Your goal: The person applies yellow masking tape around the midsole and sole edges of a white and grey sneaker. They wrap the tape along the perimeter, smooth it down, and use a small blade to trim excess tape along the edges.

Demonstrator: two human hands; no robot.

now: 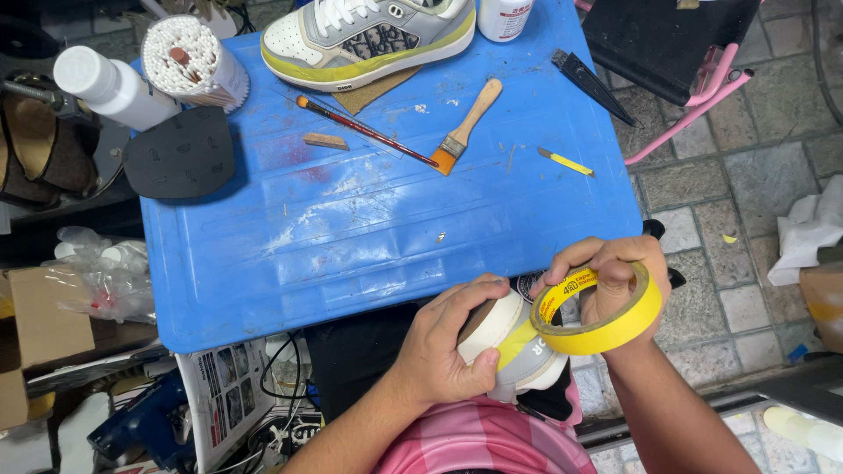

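The left hand [443,347] clasps a sneaker [518,351] over the lap, while the right hand [615,281] grips a yellow tape roll [606,326] touching it. One yellow strip already lies on the sneaker; most looks untaped. Its mate [369,35] rests on the blue table [369,228].

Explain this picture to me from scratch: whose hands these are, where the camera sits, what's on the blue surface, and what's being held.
The single picture comes from a camera worn on a person's head, looking down at their own bare hands. The left hand grips a sneaker in their lap. The right hand holds a roll of yellow tape against it.

On the blue table lie a second sneaker, a flat brush, a thin red-handled brush, a black rubber sole piece, a white bottle, a tub of white sticks and a small yellow strip.
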